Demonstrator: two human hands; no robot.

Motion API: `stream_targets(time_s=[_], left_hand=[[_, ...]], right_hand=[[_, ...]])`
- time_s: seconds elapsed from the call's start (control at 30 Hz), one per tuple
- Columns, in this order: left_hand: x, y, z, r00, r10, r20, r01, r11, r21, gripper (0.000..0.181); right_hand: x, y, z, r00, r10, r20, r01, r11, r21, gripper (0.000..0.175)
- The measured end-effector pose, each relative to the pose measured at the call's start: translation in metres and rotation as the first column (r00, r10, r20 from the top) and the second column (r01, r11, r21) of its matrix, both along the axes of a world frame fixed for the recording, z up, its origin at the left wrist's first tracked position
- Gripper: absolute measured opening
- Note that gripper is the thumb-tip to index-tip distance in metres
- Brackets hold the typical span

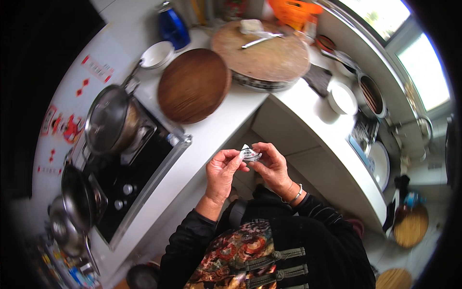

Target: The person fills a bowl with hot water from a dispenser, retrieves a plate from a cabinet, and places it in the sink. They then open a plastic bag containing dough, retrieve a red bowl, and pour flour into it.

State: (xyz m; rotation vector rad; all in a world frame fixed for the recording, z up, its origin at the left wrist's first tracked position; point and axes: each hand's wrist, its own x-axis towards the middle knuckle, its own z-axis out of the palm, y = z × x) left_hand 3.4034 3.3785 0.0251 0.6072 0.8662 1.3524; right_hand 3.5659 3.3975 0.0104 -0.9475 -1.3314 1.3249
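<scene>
A small white printed packet [250,154] is held up in front of my body, between the fingertips of both hands. My left hand [222,169] pinches its left side with thumb and fingers. At its right side, the thumb and index finger of my right hand [271,167] grip it; a bracelet circles that wrist. What the packet holds cannot be seen. Beyond the hands, a round brown wooden board or lid [194,86] lies on the white counter. Behind it to the right is a thick round chopping board [267,54], bearing a pale block [251,26] and a light-coloured utensil [262,40].
On the left, a lidded pan [108,119] stands on a black gas hob [133,188], with a wok [77,197] nearer me. White bowls [157,55] and a blue flask [173,29] stand at the back left. Another white bowl [342,98] and a metal pot [370,94] occupy the right counter.
</scene>
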Motion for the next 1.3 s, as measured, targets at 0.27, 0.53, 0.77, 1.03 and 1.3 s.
stream_targets(time_s=[0.27, 0.53, 0.77, 1.03, 1.3], left_hand=[[0.056, 0.011, 0.017, 0.864, -0.308, -0.398, 0.395, 0.905, 0.157, 0.006], [0.142, 0.009, 0.035, 0.644, -0.344, -0.683, 0.602, 0.779, 0.175, 0.006], [0.241, 0.017, 0.051, 0.437, -0.355, -0.827, 0.78, 0.607, 0.152, 0.003], [0.336, 0.014, 0.058, 0.493, 0.017, -0.87, 0.792, 0.406, 0.457, 0.012], [0.372, 0.021, 0.05, 0.532, 0.061, -0.845, 0.788, 0.329, 0.52, 0.013]], right_hand=[[0.069, -0.03, 0.047, 0.954, -0.149, 0.26, 0.128, 0.987, 0.096, 0.022], [0.16, -0.05, 0.062, 0.803, -0.361, 0.474, 0.158, 0.896, 0.415, 0.014], [0.261, -0.063, 0.056, 0.749, -0.412, 0.519, 0.1, 0.844, 0.526, 0.015], [0.324, -0.082, 0.056, 0.804, -0.484, 0.346, 0.396, 0.869, 0.296, 0.003], [0.34, -0.069, 0.032, 0.801, -0.592, -0.086, 0.581, 0.805, -0.122, 0.014]])
